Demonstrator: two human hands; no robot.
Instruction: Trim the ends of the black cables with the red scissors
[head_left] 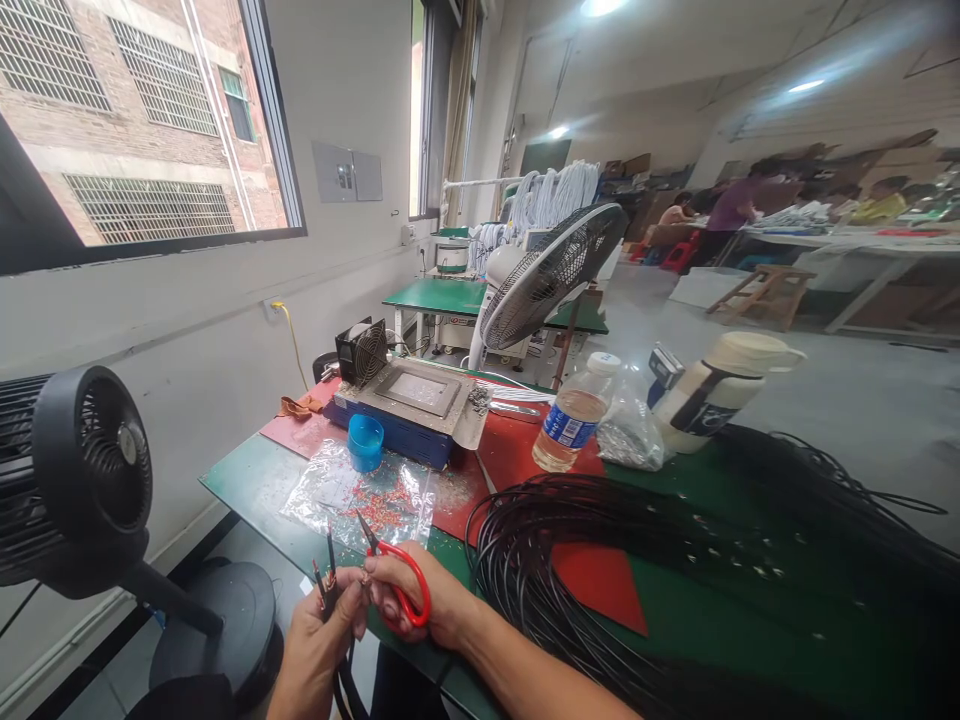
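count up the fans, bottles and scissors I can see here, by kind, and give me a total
Fans: 3, black desk fan, pedestal fan, small box fan
Bottles: 2, water bottle, white jug
Scissors: 1, red scissors in the right hand
Total: 6

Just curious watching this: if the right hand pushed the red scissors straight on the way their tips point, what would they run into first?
Probably the clear plastic sheet strewn with red bits, just beyond the red scissors in the right hand. Further along stands the blue cup. Depth is hard to judge here.
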